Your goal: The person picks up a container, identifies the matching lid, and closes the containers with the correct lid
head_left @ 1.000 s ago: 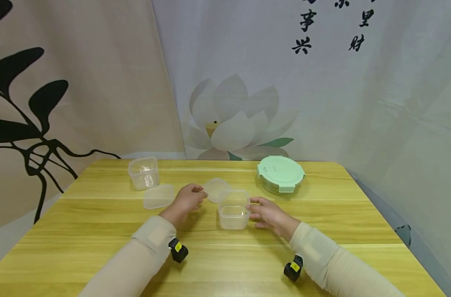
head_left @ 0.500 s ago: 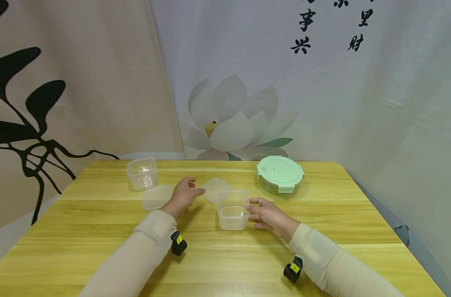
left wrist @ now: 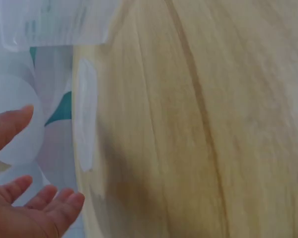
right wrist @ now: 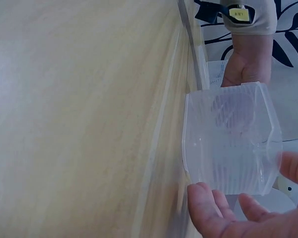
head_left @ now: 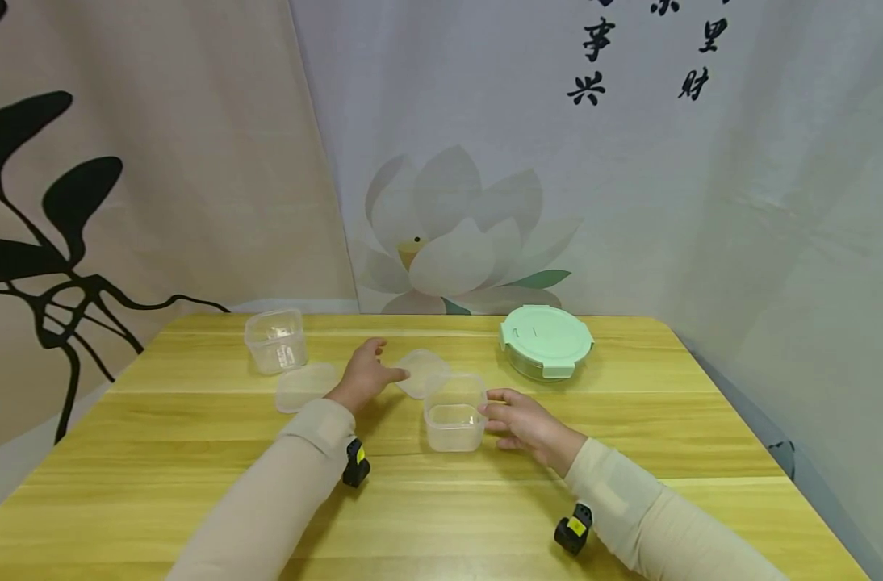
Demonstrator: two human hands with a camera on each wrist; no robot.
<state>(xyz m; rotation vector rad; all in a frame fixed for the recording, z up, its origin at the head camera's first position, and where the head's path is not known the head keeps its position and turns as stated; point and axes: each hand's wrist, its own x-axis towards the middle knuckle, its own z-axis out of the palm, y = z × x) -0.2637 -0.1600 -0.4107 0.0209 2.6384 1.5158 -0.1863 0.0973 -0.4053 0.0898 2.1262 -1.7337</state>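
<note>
In the head view, a clear plastic food container (head_left: 454,434) stands upright mid-table. My right hand (head_left: 525,424) is at its right side, fingers loosely extended and right against the wall; in the right wrist view, the thumb (right wrist: 294,167) lies close to the rim. Just behind the container is a flat translucent lid (head_left: 420,369), partly overlapped by it. My left hand (head_left: 367,378) is over the table to the lid's left, its thumb pointing at the lid's left edge and fingers spread. Nothing shows between these fingers in the left wrist view.
At the back left stands another clear container (head_left: 276,343), with a second translucent lid (head_left: 306,387) lying in front of it. A round glass box with a mint-green clip lid (head_left: 546,335) sits at the back right. A printed curtain (head_left: 470,161) hangs behind the wooden table (head_left: 441,516).
My left hand has shifted slightly toward the back, its fingers spreading and its thumb now pointing at the lid. The right hand and the container beside it have stayed in place.
</note>
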